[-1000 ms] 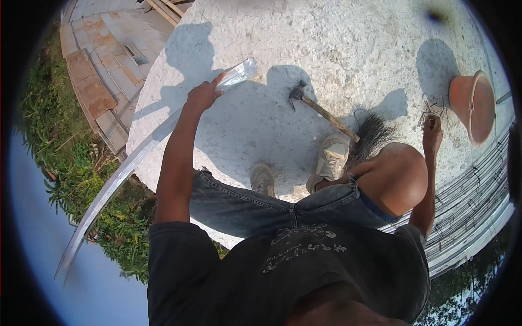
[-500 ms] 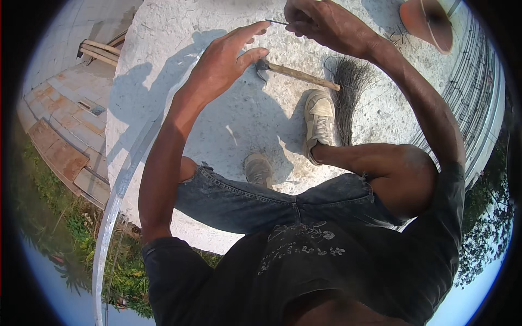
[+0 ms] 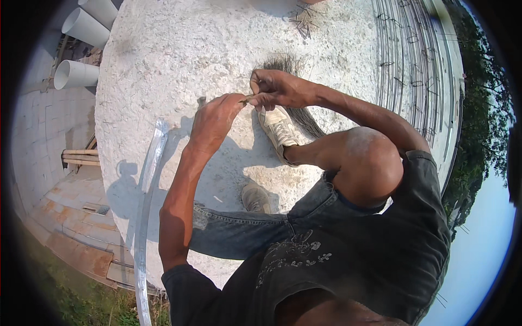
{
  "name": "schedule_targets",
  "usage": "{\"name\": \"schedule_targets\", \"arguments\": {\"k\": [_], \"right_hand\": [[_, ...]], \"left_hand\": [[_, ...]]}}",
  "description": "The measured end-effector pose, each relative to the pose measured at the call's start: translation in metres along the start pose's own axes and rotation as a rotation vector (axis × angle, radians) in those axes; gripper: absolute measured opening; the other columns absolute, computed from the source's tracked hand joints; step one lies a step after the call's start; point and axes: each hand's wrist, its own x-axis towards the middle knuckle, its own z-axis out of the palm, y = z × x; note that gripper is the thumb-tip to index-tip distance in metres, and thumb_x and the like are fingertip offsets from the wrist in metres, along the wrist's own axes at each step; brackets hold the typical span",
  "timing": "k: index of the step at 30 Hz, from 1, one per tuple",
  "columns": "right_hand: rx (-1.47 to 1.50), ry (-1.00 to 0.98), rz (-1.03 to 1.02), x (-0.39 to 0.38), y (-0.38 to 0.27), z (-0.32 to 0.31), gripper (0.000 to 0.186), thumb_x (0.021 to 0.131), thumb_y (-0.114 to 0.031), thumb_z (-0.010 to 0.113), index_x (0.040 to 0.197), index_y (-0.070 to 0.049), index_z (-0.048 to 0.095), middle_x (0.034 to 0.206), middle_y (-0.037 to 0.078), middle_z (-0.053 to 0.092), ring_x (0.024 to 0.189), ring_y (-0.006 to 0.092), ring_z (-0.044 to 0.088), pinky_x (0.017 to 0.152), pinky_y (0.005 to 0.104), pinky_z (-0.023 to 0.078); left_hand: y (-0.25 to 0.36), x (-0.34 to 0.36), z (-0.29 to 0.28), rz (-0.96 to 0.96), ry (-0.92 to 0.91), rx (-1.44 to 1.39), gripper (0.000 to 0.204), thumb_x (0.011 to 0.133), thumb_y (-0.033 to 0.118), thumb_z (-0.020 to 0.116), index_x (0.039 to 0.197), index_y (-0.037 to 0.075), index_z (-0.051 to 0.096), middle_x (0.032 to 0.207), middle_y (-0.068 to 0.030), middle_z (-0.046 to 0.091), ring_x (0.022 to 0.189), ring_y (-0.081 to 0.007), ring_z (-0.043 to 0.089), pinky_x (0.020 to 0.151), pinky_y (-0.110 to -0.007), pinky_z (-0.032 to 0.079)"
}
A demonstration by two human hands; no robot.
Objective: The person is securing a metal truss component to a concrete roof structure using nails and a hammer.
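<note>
My left hand [image 3: 216, 120] is closed, its fingertips curled against those of my right hand [image 3: 280, 89], above my shoes. My right hand pinches with thumb and finger; a small brownish sliver shows where the hands meet, too hidden to name. Just behind my left hand, the end of a hammer head [image 3: 202, 101] peeks out on the rough pale concrete; hands cover its handle. A bundle of thin dark wires [image 3: 304, 120] lies beyond my right wrist, beside my shoe [image 3: 279, 129].
Loose nail-like pieces [image 3: 304, 24] lie farther off on the slab [image 3: 179, 49]. Long steel bars [image 3: 399, 70] run along the right side. A shiny metal straightedge [image 3: 145, 185] stands left of my arm. White pipes [image 3: 81, 74] and a lower roof [image 3: 81, 217] appear beyond the left edge.
My hands have come together from apart, and the thin dark rod in my right fingers no longer shows clearly. The view has shifted, bringing in the white pipes and most of the bucket out.
</note>
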Motion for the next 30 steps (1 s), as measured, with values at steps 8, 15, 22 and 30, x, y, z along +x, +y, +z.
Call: {"name": "schedule_targets", "arguments": {"k": [8,15,22,30], "right_hand": [[-0.152,1.198,0.305,-0.092,0.168,-0.071,0.049,0.09,-0.02,0.065,0.131,0.001,0.045,0.123,0.019,0.059,0.092,0.0232,0.065,0.072,0.0323,0.055],[0.213,0.644,0.157,-0.042,0.178,-0.026,0.035,0.099,-0.029,0.053,0.122,-0.003,0.059,0.092,0.007,0.068,0.08,0.0143,0.063,0.07,0.0294,0.053],[-0.149,1.04,0.427,-0.109,0.166,-0.074,0.032,0.101,-0.023,0.045,0.117,0.0,0.061,0.086,0.009,0.069,0.07,0.0161,0.065,0.062,0.0308,0.053],[-0.103,1.062,0.026,-0.074,0.162,-0.005,0.024,0.098,-0.016,0.051,0.115,-0.003,0.062,0.078,0.008,0.067,0.064,0.0133,0.061,0.061,0.0287,0.05]], "left_hand": [[-0.011,-0.03,-0.017,-0.53,0.097,-0.403,0.04,0.104,0.029,0.041,0.134,0.004,0.048,0.085,-0.0112,0.068,0.077,-0.0182,0.065,0.07,-0.033,0.051],[-0.003,0.001,-0.035,-0.602,0.297,-0.707,0.032,0.103,0.026,0.043,0.123,0.003,0.05,0.092,-0.0111,0.069,0.083,-0.0152,0.065,0.074,-0.028,0.051],[-0.015,0.002,-0.011,-0.573,0.219,-0.752,0.037,0.102,0.031,0.047,0.12,0.0,0.053,0.093,-0.0103,0.066,0.085,-0.0167,0.064,0.077,-0.029,0.051],[-0.026,-0.017,0.002,-0.597,0.166,-0.573,0.051,0.1,0.027,0.049,0.145,0.005,0.035,0.092,-0.0085,0.067,0.083,-0.015,0.062,0.076,-0.029,0.048]]}}
